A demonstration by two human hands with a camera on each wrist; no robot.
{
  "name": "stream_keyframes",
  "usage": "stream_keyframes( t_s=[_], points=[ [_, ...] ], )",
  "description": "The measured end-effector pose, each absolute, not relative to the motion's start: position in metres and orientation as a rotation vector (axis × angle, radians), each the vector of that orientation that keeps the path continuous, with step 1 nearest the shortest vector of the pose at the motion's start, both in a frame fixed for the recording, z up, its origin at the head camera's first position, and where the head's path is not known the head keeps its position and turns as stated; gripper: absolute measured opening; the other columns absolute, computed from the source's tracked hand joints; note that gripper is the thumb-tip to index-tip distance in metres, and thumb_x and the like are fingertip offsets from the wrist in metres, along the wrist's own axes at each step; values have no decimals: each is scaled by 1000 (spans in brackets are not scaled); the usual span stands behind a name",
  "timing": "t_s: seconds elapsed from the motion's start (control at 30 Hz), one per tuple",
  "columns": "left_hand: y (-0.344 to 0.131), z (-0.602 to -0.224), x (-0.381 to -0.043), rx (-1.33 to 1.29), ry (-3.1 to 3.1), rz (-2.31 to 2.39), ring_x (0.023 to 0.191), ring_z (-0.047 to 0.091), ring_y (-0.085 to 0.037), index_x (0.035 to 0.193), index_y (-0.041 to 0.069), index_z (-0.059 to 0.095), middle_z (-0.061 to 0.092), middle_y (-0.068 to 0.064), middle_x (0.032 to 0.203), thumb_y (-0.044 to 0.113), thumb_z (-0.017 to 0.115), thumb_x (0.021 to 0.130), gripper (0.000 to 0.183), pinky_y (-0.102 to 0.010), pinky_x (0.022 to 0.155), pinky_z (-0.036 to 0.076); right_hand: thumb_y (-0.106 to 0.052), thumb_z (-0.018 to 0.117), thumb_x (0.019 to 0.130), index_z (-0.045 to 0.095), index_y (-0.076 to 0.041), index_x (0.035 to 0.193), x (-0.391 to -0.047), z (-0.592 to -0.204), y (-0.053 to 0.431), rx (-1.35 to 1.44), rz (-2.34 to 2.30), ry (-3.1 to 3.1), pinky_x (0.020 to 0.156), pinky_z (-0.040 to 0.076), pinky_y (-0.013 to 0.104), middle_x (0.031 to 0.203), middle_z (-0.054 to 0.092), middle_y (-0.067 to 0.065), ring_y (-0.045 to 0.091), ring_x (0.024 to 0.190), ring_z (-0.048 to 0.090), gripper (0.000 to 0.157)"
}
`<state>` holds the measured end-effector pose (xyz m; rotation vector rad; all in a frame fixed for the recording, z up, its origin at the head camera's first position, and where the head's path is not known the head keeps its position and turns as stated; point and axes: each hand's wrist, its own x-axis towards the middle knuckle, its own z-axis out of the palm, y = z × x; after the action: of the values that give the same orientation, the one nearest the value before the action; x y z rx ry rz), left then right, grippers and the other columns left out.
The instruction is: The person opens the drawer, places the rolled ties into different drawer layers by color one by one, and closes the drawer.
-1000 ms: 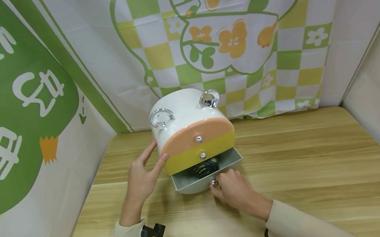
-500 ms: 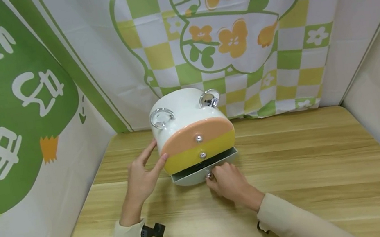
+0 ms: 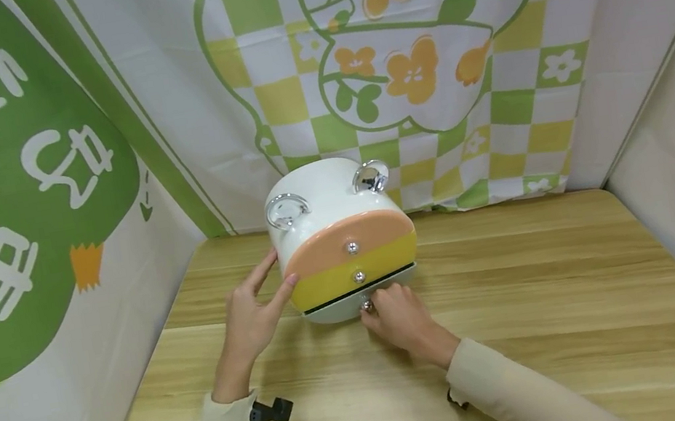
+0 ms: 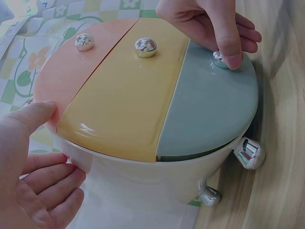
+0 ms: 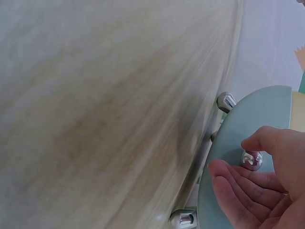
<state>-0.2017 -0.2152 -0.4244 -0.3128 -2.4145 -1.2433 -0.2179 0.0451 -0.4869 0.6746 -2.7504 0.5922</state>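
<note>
A white rounded drawer box (image 3: 321,187) with silver ear-like rings stands on the table. Its front has a pink top drawer (image 3: 317,250), a yellow middle drawer (image 3: 329,285) and a grey-green bottom drawer (image 3: 336,311), each with a silver knob. Only a thin dark gap shows above the bottom drawer. My right hand (image 3: 404,318) pinches the bottom drawer's knob (image 5: 251,161) between thumb and fingers. On the box's left side rests my left hand (image 3: 255,319), thumb on the pink front's edge, relaxed fingers against the white side (image 4: 138,181). The drawer's contents are hidden.
The box stands on short silver feet (image 4: 250,153) on a wood-grain table (image 3: 556,293). Behind it hangs a checked, flower-printed cloth (image 3: 423,79). A green-and-white printed panel (image 3: 1,219) rises on the left. Black straps (image 3: 270,411) sit at both wrists.
The bottom drawer has slid inward from well out to nearly flush, covering the dark patterned thing inside. My right hand has moved in with its knob. My left hand has stayed in place.
</note>
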Motion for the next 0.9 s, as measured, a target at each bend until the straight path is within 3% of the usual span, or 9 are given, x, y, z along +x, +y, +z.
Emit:
stream_keyframes(
  t_s=[0.17,0.53,0.9],
  points=[
    [-216,-424,-201,-300,-2418,-1252,144,53,-42,153,14,57,55,-11,158,34,75,100,60,-64,119,42,-24,75,93,49,-20,57,-220,-486,43,664,583,-2754,46,47,29,53,47,-4,12,50,45,45],
    [-215,-424,-201,-315,-2399,-1254,144,54,-42,153,14,58,56,-10,156,31,77,98,60,-62,118,44,-21,74,95,42,-23,58,-223,-484,43,694,607,-2764,45,40,20,52,39,-9,6,48,39,49],
    [-215,-426,-203,-330,-2387,-1234,143,55,-41,151,13,59,57,-11,155,29,78,98,59,-64,116,45,-21,74,93,46,-21,57,-226,-484,42,683,602,-2790,43,39,20,51,40,-8,6,47,40,46]
  ],
)
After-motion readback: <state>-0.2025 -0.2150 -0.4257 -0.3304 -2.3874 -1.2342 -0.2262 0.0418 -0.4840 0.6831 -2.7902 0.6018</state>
